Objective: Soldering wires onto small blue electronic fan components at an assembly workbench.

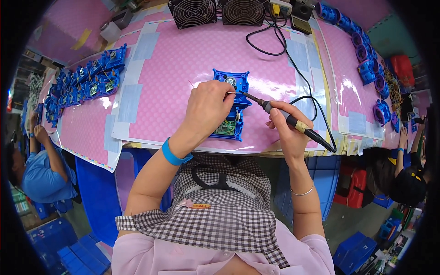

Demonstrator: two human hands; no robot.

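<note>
In front of me on the table lies an opened blue plastic housing (240, 110). Its far half holds a round speaker (230, 82), its near half a green circuit board (225, 128). My left hand (208, 103) is closed over the housing's left side, pinching a thin solder wire (232, 93) that reaches toward the iron's tip. Gripped like a pen in my right hand (291, 133) is a soldering iron (286, 117), its tip over the middle of the housing. My left fingers hide part of the speaker half and the exact contact point.
Rows of similar blue housings stand at the left (91, 80) and right (366, 68). Two black fans (243, 11) sit at the far edge. The iron's black cord (305, 75) loops across the right side. Other people work at both sides.
</note>
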